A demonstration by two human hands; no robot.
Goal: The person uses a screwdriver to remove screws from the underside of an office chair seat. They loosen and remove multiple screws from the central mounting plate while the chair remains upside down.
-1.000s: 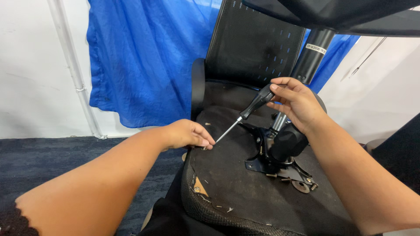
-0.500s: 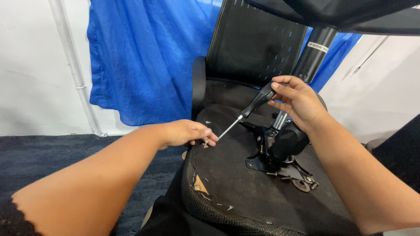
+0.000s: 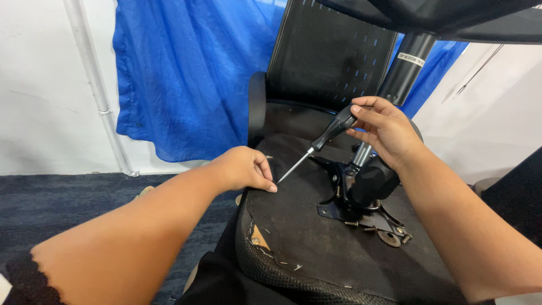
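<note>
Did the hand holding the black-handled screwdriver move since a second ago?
No. The right hand holds the black-handled screwdriver in the same spot beside the black gas cylinder, tip by the left hand.
</note>
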